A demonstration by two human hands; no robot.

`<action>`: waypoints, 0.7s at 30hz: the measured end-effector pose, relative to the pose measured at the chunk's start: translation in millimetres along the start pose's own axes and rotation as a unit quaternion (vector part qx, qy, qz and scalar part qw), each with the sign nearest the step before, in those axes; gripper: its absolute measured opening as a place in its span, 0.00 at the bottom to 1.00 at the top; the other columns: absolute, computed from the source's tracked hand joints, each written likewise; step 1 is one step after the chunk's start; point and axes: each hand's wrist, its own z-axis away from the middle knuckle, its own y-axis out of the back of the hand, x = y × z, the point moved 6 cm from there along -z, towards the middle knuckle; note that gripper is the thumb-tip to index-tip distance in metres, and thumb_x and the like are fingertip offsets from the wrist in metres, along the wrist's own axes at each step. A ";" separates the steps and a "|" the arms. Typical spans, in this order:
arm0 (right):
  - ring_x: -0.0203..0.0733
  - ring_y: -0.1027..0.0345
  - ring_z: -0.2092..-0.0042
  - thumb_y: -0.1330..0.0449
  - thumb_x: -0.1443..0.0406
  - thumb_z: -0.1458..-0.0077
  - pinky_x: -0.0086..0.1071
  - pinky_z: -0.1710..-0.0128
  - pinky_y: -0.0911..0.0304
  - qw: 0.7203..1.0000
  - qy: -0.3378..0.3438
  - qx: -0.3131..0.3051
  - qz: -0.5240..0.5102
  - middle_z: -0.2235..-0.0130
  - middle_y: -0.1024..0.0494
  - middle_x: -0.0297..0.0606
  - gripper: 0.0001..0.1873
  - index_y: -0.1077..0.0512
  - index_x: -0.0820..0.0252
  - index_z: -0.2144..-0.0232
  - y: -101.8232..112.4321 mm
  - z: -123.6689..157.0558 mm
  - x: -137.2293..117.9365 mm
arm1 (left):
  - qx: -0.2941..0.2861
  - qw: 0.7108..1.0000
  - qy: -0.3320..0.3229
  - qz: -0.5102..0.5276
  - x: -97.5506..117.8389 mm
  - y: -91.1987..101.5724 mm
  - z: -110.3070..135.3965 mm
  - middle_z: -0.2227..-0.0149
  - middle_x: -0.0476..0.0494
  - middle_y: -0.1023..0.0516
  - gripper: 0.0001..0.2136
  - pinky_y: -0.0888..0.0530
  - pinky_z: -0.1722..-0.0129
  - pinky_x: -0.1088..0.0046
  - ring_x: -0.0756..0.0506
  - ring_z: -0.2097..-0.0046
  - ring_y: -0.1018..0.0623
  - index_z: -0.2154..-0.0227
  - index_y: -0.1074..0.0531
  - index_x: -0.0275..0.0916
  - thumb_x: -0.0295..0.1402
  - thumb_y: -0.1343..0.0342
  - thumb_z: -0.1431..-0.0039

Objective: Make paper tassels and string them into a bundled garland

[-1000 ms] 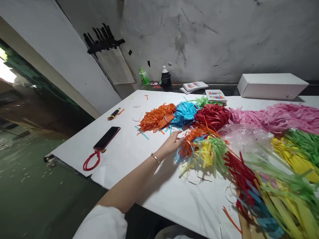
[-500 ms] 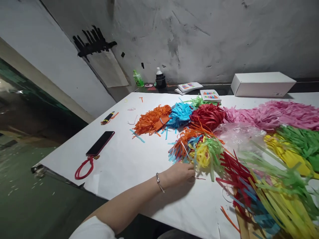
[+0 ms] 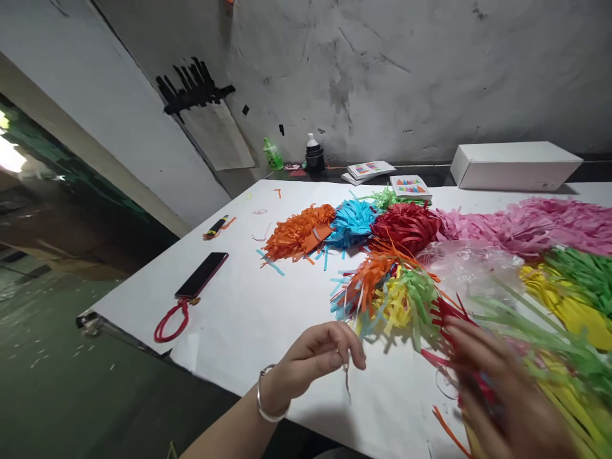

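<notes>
My left hand [image 3: 315, 357], with a silver bangle on the wrist, is raised over the white table top [image 3: 268, 325]. Its thumb and fingers pinch a thin, short strand [image 3: 347, 384] that dangles below them; its material is unclear. My right hand [image 3: 507, 389] is smeared by motion at the lower right, above the red paper strips [image 3: 449, 312]; whether it holds anything is hidden. Just beyond my left hand lies a mixed tassel of orange fringe [image 3: 370, 280], yellow fringe [image 3: 394, 299] and light green fringe [image 3: 421, 293].
Orange [image 3: 296, 233], blue [image 3: 352, 220], red [image 3: 406, 226] and pink tassels [image 3: 535, 223] lie farther back. A clear plastic bag [image 3: 463, 258] sits mid-right. A phone [image 3: 202, 275] with a red cord rests at left. A white box [image 3: 516, 166] and printed cards [image 3: 410, 186] stand near the wall.
My left hand has lifted off the table beside the mixed tassel, drawn nearer and turned, now with a strand hanging from it. My right hand has come into view at the lower right.
</notes>
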 end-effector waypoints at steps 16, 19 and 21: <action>0.44 0.30 0.71 0.52 0.55 0.35 0.35 0.70 0.35 0.999 0.002 -0.046 -0.001 0.72 0.26 0.36 0.15 0.32 0.53 0.70 -86.7 -96.5 -15.2 | 0.254 0.958 0.125 -0.042 8.3 110.3 37.6 0.73 0.54 0.34 0.11 0.47 0.81 0.83 0.58 0.80 0.47 0.62 0.27 0.37 0.35 0.34 0.45; 0.45 0.32 0.73 0.53 0.53 0.36 0.35 0.72 0.38 0.997 -0.063 0.022 0.048 0.74 0.27 0.36 0.16 0.32 0.53 0.69 -68.7 -100.7 7.6 | 0.227 0.916 0.104 -0.315 26.6 124.8 35.6 0.62 0.46 0.26 0.11 0.38 0.75 0.78 0.55 0.76 0.38 0.57 0.23 0.39 0.31 0.37 0.44; 0.45 0.33 0.75 0.53 0.52 0.37 0.35 0.74 0.41 0.984 -0.134 0.065 0.102 0.76 0.28 0.36 0.16 0.33 0.53 0.69 -49.8 -101.6 27.7 | 0.203 0.865 0.082 -0.452 39.3 134.8 35.7 0.65 0.46 0.24 0.06 0.35 0.71 0.75 0.52 0.73 0.33 0.62 0.21 0.39 0.32 0.41 0.41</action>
